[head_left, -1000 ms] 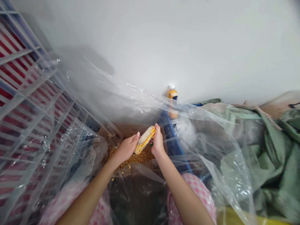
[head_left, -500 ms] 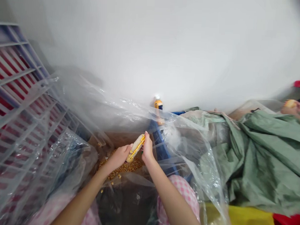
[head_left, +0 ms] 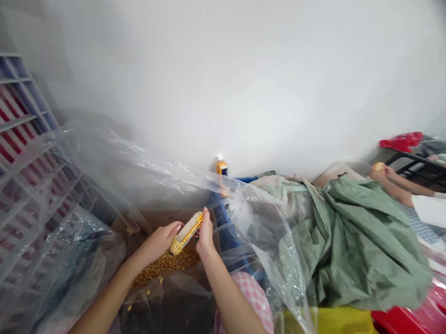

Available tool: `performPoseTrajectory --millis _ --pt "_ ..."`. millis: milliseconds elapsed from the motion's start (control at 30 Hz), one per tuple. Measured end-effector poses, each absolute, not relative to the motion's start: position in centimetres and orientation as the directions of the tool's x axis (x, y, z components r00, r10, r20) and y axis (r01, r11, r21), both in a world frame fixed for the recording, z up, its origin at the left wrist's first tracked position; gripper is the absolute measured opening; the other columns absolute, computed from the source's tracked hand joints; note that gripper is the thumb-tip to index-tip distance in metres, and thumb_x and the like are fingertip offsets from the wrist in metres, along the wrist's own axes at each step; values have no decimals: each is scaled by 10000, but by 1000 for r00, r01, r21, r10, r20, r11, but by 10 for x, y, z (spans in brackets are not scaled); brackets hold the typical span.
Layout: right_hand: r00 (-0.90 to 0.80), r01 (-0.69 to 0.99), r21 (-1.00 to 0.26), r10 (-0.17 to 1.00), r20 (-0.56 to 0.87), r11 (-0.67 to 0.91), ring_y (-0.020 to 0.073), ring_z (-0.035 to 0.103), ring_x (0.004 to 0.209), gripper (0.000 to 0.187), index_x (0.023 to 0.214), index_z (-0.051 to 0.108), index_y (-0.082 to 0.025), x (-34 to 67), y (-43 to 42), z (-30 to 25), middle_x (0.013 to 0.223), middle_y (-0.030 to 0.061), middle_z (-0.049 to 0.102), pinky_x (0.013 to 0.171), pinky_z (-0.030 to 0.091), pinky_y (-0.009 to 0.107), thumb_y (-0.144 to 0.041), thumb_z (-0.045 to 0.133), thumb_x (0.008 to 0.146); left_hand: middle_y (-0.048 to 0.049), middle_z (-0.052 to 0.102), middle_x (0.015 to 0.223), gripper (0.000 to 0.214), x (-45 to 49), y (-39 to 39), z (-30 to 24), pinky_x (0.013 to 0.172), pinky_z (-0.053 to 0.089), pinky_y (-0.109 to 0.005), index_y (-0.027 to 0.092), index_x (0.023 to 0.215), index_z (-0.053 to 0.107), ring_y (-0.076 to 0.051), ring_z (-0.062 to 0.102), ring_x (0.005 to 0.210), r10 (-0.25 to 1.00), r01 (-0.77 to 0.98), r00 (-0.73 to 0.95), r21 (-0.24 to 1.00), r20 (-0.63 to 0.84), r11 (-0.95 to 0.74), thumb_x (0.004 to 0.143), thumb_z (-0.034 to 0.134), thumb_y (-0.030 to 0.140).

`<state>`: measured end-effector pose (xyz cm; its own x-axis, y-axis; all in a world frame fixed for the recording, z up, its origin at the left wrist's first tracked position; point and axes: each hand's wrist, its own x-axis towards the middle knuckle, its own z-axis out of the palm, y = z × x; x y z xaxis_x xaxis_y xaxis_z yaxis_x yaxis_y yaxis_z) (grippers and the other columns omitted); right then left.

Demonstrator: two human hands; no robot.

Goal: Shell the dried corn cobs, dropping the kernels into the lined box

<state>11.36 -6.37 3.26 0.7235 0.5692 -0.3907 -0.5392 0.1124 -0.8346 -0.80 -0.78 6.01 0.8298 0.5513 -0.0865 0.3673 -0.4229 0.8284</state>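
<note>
Corn cob (head_left: 185,233) lower, left hand (head_left: 158,242), right hand (head_left: 206,234) gripping

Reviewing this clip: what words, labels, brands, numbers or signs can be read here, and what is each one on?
No text can be read in this view.
Bottle by the wall: it has an orange and dark label, too small to read.
Pale carton behind the green sack: no readable marks show.
</note>
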Motion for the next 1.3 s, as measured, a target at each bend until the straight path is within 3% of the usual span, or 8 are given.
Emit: performPoseTrajectory --millis 100,267,400,533,733,867,1100,1300 --pt "707 -565 -816 581 -404 120 100 359 386 356 589 362 -210 115 -65 37 454 -46 382 370 248 211 -515 427 759 -81 644 1033 483 -10 -9 66 893 370 -300 199 1065 577 -236 561 1000 605 393 794 813 -63 -431 856 251 487" --pt "697 -571 -811 597 -397 128 88 322 370 360 579 343 -207 113 -71 41 445 -53 351 368 216 206 -501 422 772 -64 650 1019 442 -12 -13 71 807 417 -269 189 1096 566 -204 587 911 473 301 879 843 -64 -446 810 393 477" --pt "684 -576 -810 608 -402 112 82 275 347 375 566 335 -209 109 -73 39 422 -63 310 363 177 206 -509 426 770 -69 660 954 408 -13 -10 67 817 401 -281 189 998 604 -194 592 872 542 333 840 808 -20 -486 853 292 407" --pt "707 -540 -834 596 -380 109 83 282 354 374 571 337 -208 107 -73 36 432 -60 319 362 177 205 -511 429 770 -72 660 917 449 -18 -12 75 759 410 -279 209 1010 585 -203 602 845 559 377 829 767 -29 -519 856 259 477" --pt "765 -473 -877 531 -363 82 83 338 389 346 611 373 -201 106 -77 27 466 -52 369 374 245 205 -505 440 763 -122 648 967 432 -15 -33 79 700 421 -314 200 980 560 -284 614 856 524 488 849 488 -72 -724 720 513 542" --pt "769 -459 -887 525 -365 55 86 383 417 338 635 383 -198 108 -75 27 495 -40 417 394 297 207 -507 417 768 -187 648 894 450 -2 -43 70 684 430 -342 121 957 558 -310 624 836 562 548 823 380 -86 -745 851 301 475" --pt "585 -473 -875 704 -402 -106 46 261 339 363 588 431 -178 125 -71 25 416 -70 374 345 129 189 -459 661 594 -151 657 874 484 6 -39 51 651 416 -304 123 944 558 -264 630 801 620 604 775 428 -119 -672 902 171 411" --pt "649 -471 -882 664 -372 -34 61 316 388 235 598 437 -182 128 -64 9 441 -76 366 392 225 197 -370 571 644 -96 660 820 436 15 -26 30 683 404 -272 164 902 575 -200 619 774 704 618 697 610 -135 -496 912 175 336"
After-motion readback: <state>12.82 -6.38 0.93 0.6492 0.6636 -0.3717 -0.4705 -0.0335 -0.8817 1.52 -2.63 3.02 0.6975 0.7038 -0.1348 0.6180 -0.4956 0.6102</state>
